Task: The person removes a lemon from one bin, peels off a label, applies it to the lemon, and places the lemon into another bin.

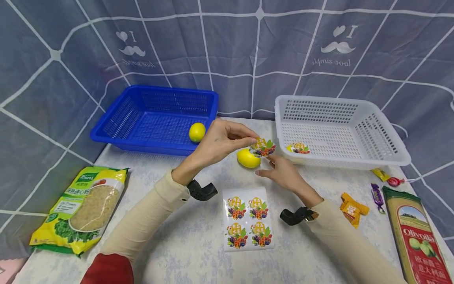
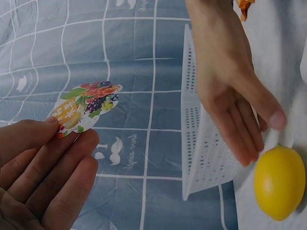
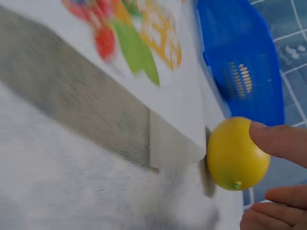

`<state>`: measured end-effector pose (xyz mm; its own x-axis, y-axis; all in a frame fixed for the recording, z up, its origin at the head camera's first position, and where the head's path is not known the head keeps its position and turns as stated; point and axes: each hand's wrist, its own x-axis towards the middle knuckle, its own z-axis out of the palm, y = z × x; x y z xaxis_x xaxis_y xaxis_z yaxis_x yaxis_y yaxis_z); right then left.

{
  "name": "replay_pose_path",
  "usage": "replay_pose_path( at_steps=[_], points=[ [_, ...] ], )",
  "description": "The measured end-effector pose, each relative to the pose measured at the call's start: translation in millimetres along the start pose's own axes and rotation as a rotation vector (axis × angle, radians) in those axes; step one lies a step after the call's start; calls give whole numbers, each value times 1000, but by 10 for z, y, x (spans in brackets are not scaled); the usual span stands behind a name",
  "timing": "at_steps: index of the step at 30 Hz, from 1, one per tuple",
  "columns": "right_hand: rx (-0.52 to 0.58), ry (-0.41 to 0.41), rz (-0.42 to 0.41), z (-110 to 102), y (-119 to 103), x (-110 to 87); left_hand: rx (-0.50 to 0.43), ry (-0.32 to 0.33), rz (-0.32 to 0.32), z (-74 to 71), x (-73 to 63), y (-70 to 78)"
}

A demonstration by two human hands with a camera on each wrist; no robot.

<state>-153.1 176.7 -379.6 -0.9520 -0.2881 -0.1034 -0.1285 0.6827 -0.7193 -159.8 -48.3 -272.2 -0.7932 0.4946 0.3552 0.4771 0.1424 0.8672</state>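
Observation:
My left hand (image 1: 220, 139) pinches a fruit-print sticker (image 1: 263, 148) between thumb and fingers, up off the table. In the left wrist view the sticker (image 2: 88, 108) faces the camera with its grapes and berries. A yellow lemon (image 1: 248, 158) lies on the table beneath it, partly covered by the sticker in the head view. Just to the right of this lemon is my right hand (image 1: 286, 174), its fingers extended and holding nothing. In the right wrist view the thumb (image 3: 283, 143) overlaps the lemon (image 3: 235, 160). A sheet of several matching stickers (image 1: 244, 192) lies nearer to me.
A blue basket (image 1: 117, 136) at the back left holds a lemon (image 1: 197, 132). The white basket (image 1: 354, 161) at the back right holds a stickered yellow item (image 1: 298, 148). A pasta bag (image 1: 81, 209) lies left; wrapped candies (image 1: 354, 209) and an Olivoilà packet (image 1: 416, 232) lie right.

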Motion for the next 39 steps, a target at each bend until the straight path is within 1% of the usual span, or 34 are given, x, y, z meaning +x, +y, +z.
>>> replay_pose_path(
  at_steps=[1,3,6,8,11,16,18,21,23,27,30,35,39],
  points=[
    [11,0,-3,18,9,61,4,-1,2,-3,0,0],
    [64,-3,-34,59,30,185,10,-1,8,-9,-2,-1],
    [137,-18,-106,115,60,347,21,0,4,-21,-9,-2],
    [150,-14,-137,144,62,416,21,1,-3,-29,-14,0],
    [145,-14,-130,151,52,440,18,-7,-19,-30,-16,7],
    [166,-13,-135,39,-66,321,18,-20,-41,-37,-16,-5],
    [145,-8,-132,-26,-146,258,25,-19,-45,-40,-17,-16],
    [128,-7,-98,-113,-278,163,36,-22,-58,-35,-22,-34],
    [139,-14,-98,-157,-345,109,37,-32,-63,-24,-25,-49],
    [160,-16,-142,-233,-436,10,50,-43,-60,-7,-29,-73],
    [161,-13,-162,-285,-482,-55,82,-36,-56,-2,-32,-86],
    [213,-33,-178,-355,-517,-138,153,-15,-45,31,-42,-119],
    [234,-32,-191,-379,-523,-167,226,18,-3,83,-57,-146]
  ],
)
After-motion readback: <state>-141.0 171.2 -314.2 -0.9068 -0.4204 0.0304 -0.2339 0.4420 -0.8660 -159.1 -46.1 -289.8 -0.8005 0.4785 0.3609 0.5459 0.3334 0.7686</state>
